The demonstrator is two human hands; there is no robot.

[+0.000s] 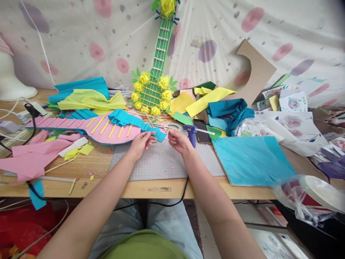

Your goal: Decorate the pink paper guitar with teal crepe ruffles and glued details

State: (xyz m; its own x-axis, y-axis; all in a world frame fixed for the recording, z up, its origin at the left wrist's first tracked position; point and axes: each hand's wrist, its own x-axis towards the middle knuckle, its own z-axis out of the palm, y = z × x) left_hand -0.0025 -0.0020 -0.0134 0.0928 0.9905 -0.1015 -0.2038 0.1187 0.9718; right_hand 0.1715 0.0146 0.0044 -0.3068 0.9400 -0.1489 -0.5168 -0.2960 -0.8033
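A ruffled blue crepe paper strip (126,120) runs across the pink guitar-shaped cutout (81,128), which carries yellow and pink sticks. Near the strip's right end, my left hand (142,144) pinches it, with the loose end spread between my two hands. My right hand (178,141) is closed in a pinch just beside that end; what lies between its fingertips is too small to make out. Behind the hands lie scissors (174,126). A blue glue gun (192,135) with a white glue stick rests right of my right hand.
A green paper guitar (159,61) with yellow flowers leans at the back. A grey cutting mat (161,165) lies under my hands. To the right are a phone (202,126) and a blue-covered board (253,158); pink crepe paper (35,154) lies left. A black cord (185,187) hangs over the edge.
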